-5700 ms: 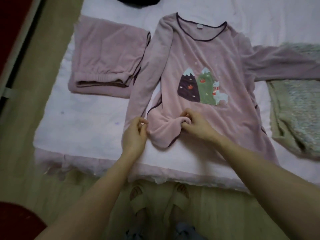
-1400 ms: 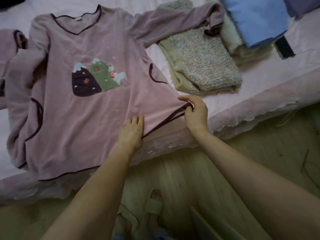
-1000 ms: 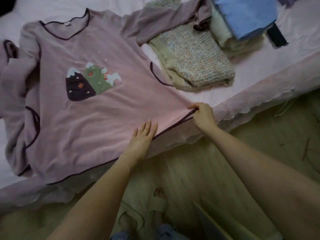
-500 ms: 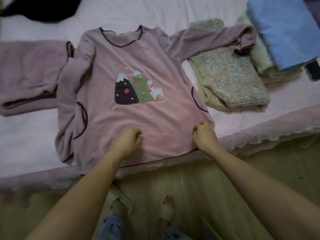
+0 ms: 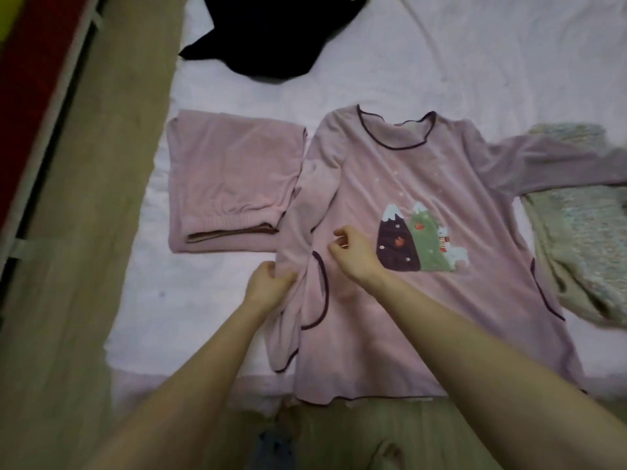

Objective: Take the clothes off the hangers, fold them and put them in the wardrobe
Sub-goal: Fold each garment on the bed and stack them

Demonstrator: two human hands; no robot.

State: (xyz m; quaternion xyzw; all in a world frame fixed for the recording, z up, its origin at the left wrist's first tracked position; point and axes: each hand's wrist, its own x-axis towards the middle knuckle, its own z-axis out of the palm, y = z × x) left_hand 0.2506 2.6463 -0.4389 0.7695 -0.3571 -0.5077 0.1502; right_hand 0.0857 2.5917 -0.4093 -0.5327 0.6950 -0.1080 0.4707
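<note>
— Since half a second ago both hands have moved from the hem to the left side of the pink pyjama top (image 5: 424,300). Where are they now?

— At its left edge. The left hand (image 5: 266,288) is at the left sleeve (image 5: 298,239), which lies folded down along the body of the top. Its fingers are curled and they pinch the sleeve cloth about halfway down. The right hand (image 5: 354,252) is on the front of the top, just left of the mountain print (image 5: 420,240).

— Is the right hand holding something?

— Its fingers are bent and close together over the cloth, near the curved dark pocket trim (image 5: 322,293). It looks like a pinch of the fabric, but I cannot tell for sure.

— And how does the top lie?

— Flat, front side up, on the pink bed sheet (image 5: 441,69). The neckline (image 5: 395,130) points away from the person and the hem (image 5: 369,396) reaches the near edge of the bed, so the long axis runs from near to far. The right sleeve (image 5: 549,164) stretches out to the right, over a fluffy greenish garment (image 5: 583,249).

— What else is around?

— Folded pink pyjama trousers (image 5: 230,184) lie just left of the top, touching the left sleeve. A dark garment (image 5: 271,39) lies farther up on the sheet. The wooden floor (image 5: 78,266) is on the left.
</note>
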